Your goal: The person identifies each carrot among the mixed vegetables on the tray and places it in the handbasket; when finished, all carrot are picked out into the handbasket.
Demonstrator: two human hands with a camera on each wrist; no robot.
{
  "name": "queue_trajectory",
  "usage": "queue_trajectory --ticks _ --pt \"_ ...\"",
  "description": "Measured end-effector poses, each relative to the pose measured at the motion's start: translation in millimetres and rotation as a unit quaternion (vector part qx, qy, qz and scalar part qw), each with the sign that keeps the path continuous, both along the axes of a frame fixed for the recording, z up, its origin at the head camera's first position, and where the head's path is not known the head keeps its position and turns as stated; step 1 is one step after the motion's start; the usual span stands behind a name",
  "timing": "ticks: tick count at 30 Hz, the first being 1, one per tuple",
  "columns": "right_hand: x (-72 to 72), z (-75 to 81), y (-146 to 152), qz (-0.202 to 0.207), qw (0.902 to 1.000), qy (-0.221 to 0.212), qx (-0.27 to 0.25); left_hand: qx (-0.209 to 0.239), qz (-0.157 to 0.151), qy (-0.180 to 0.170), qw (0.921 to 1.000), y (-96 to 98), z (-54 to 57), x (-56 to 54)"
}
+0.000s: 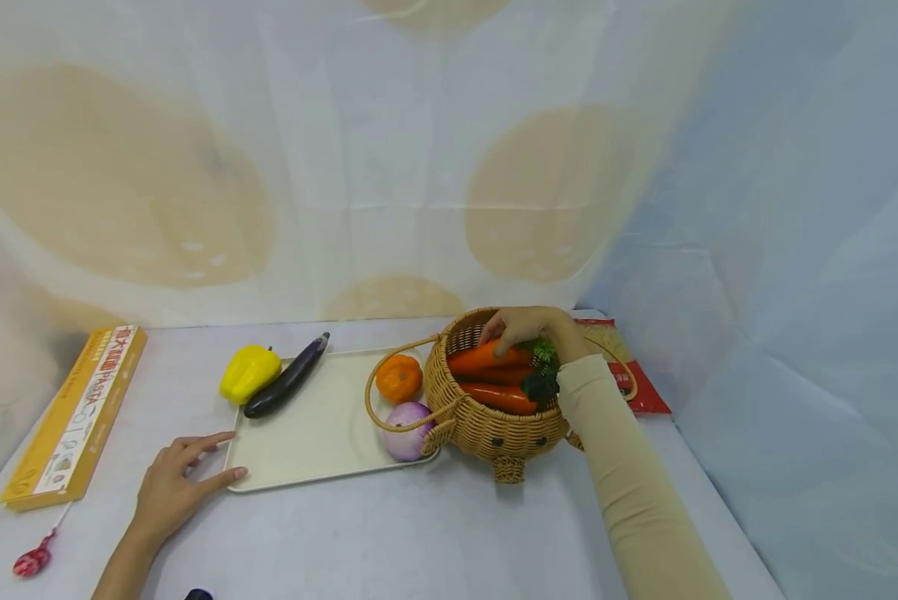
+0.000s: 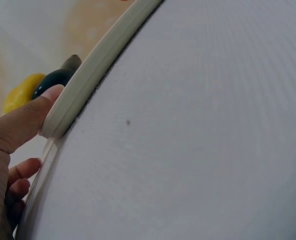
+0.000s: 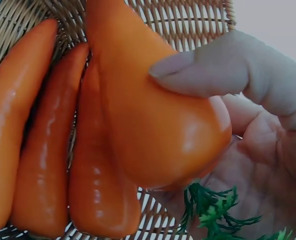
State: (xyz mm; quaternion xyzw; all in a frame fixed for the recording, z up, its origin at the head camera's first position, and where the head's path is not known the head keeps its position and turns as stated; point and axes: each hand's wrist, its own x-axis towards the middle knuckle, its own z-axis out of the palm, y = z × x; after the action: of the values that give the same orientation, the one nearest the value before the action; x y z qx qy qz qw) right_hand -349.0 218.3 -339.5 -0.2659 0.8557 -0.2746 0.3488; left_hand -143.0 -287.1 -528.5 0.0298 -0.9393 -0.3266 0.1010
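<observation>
My right hand reaches into a wicker basket. Thumb and fingers grip the thick end of an orange carrot, whose narrow end points away from the palm. More carrots lie beside it in the basket, with green leafy tops under the hand. At the near left corner of a cream tray, my left hand touches the rim with thumb and fingers spread. An eggplant and a yellow bell pepper lie at the tray's left side; a small pumpkin and a purple onion sit at its right.
A yellow pasta box lies at the far left, with a wrapped lollipop in front. Behind the basket on the right is a red bag. One looped basket handle reaches over the tray. Cloth walls stand behind and to the right.
</observation>
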Motion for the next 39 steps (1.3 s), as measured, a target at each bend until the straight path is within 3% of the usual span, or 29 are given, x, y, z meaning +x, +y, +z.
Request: queue_trajectory --ticks 10,18,23,30,39 --pt "9.6 -7.0 4 -0.033 0.9969 0.027 0.066 -0.007 -0.002 0.005 1.0 1.9 5.9 2.7" --pt "13.3 -10.2 2 -0.016 0.9913 0.06 0.116 -0.006 0.0 -0.002 1.0 0.5 4.3 3.8" --pt "19.5 -7.2 -4 -0.007 0.9831 0.079 0.165 -0.007 0.003 -0.01 0.9999 1.5 3.4 4.7" --pt "30.6 -1.6 -18 -0.001 0.9638 0.117 0.239 -0.006 0.004 -0.015 0.9999 2.6 3.5 6.9" --pt "33.6 -1.7 -24 0.009 0.9496 0.135 0.283 -0.007 0.004 -0.016 0.9998 3.2 3.6 7.6"
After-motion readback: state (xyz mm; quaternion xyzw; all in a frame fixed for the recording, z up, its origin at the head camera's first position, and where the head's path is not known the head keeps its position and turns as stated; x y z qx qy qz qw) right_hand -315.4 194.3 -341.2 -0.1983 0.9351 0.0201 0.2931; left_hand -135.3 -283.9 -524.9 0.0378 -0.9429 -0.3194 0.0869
